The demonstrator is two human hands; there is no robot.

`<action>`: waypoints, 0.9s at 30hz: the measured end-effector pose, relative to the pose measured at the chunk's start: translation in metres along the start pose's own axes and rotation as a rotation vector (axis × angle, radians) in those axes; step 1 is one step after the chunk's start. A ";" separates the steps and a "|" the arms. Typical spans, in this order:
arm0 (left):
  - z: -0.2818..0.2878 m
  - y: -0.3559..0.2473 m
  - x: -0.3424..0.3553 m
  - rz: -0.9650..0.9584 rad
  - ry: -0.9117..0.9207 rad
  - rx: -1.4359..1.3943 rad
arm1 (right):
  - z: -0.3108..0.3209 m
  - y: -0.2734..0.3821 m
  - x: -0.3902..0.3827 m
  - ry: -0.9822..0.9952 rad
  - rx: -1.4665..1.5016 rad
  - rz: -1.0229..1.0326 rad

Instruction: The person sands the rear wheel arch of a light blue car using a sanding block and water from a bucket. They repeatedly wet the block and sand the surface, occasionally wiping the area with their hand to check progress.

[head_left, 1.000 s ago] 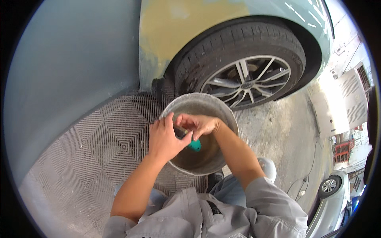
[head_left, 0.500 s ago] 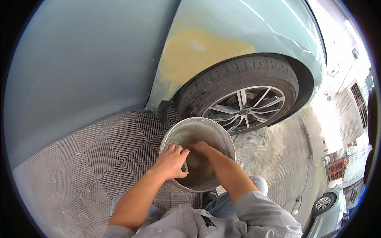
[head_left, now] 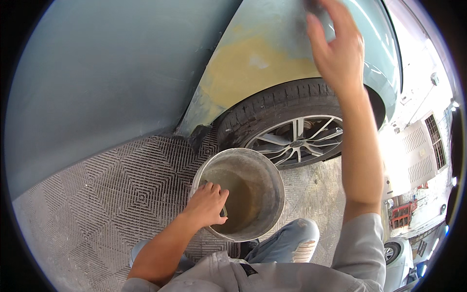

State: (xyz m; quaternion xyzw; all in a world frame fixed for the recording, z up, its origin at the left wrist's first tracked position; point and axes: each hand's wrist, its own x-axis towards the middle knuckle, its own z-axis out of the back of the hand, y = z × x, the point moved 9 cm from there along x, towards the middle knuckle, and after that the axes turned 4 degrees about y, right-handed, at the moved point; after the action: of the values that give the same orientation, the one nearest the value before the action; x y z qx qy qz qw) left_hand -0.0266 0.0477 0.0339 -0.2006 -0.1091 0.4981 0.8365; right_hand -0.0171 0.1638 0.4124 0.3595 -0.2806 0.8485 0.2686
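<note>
My left hand [head_left: 208,203] is closed over the near left rim of a round, grey-stained bucket [head_left: 279,194]. It grips a small flat-edged block [head_left: 223,212], mostly hidden by the fingers. Cloudy brownish water [head_left: 245,202] lies in the bucket. My right hand [head_left: 343,53] is raised in front of the pale blue-green car fender [head_left: 277,19], thumb apart from the fingers, with fender showing between them. Its fingertips are blurred at the top edge, beside a dark smudge; contact cannot be made out. A yellow filler patch [head_left: 258,63] covers the fender left of this hand.
A tyre with a spoked wheel [head_left: 296,141] stands just beyond the bucket. A grey car door panel [head_left: 97,73] fills the left. Ribbed floor tiles [head_left: 141,194] lie below. At far right are a red rack [head_left: 401,216] and another car [head_left: 396,258].
My right hand has come out of the bucket and risen to the upper fender. My left hand stays at the rim with the block. The view has shifted slightly.
</note>
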 end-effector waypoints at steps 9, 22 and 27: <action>0.001 0.000 -0.003 -0.048 -0.119 -0.007 | -0.106 0.058 -0.033 0.078 -0.331 0.134; 0.004 0.005 -0.004 -0.004 -0.076 -0.043 | -0.187 0.113 -0.194 0.515 -0.100 0.412; 0.030 0.023 -0.006 0.099 -0.310 -0.392 | -0.160 0.073 -0.268 0.879 0.946 -0.102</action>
State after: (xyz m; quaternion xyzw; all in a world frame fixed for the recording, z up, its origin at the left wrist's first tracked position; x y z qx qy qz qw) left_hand -0.0588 0.0586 0.0507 -0.2854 -0.3206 0.5327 0.7294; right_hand 0.0219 0.1523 0.0939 0.0712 0.2771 0.9347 0.2110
